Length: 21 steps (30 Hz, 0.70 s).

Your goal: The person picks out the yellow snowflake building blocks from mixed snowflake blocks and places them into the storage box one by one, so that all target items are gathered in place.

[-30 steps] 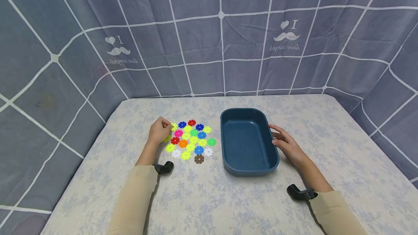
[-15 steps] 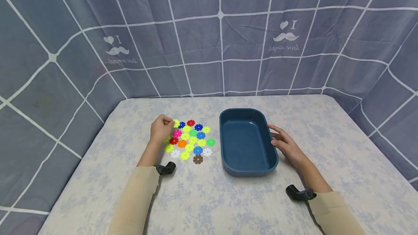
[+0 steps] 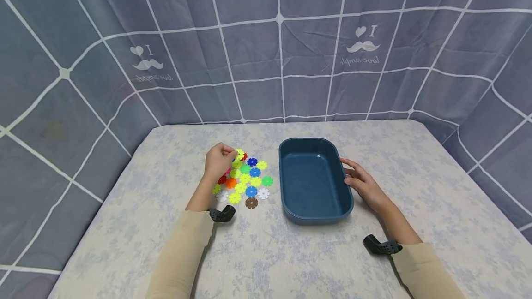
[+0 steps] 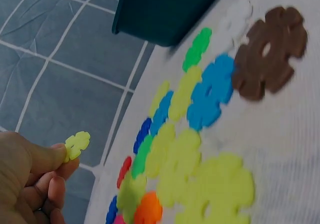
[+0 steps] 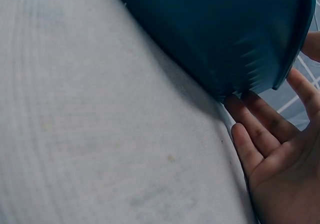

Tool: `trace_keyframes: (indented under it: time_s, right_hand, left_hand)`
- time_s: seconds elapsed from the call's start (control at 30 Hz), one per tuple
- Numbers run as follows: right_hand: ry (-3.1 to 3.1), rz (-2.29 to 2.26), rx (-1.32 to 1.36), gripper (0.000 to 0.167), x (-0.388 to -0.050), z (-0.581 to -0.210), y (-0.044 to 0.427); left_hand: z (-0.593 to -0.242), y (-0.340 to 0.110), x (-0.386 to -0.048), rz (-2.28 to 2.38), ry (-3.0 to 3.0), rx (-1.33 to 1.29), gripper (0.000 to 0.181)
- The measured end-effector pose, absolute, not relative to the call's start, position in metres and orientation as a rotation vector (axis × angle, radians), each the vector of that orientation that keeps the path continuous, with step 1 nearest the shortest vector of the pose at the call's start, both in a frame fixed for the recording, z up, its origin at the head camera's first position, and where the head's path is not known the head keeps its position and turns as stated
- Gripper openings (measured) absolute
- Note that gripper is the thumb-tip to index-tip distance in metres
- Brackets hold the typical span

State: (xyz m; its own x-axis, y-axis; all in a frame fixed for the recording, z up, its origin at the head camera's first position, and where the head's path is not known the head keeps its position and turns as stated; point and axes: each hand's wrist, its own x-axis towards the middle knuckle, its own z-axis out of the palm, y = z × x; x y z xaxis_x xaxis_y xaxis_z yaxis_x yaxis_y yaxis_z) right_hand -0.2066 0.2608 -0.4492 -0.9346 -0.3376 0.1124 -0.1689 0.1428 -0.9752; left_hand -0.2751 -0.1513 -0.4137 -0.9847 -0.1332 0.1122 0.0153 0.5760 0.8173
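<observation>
Yellow disc (image 4: 77, 144) was the piece I had in work, pinched between thumb and finger of the left hand (image 3: 218, 163). From my remote seat I took the step in hand to be a transfer: one piece picked out of the spread of discs (image 3: 245, 178), probably meant for the blue bin (image 3: 313, 183) on the right. If so, the next move called for a carry to the right, high enough to pass over the bin's near-left rim, then a release inside. A thin piece like that could slip, I judged, so the pinch needed to stay firm.

The disc sat at the right-hand tip of the left hand, raised off the table (image 3: 257, 257), above the far side of the spread and well apart from the bin. In the head view it partly covered a red disc (image 3: 244, 156).

My right hand (image 3: 365, 186) had its fingers loosely extended, touching the bin's right outer wall without wrapping round it; I read that as steadying.
</observation>
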Motion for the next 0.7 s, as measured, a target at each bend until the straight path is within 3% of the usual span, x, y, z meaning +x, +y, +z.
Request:
trace_keyframes:
  time_s: [0.7]
  right_hand:
    - [2.271,-1.915,-0.517,0.057,-0.208,-0.45,0.261]
  left_hand:
    - [-0.387,-0.111,-0.272,-1.458,-2.658,-0.141,0.015]
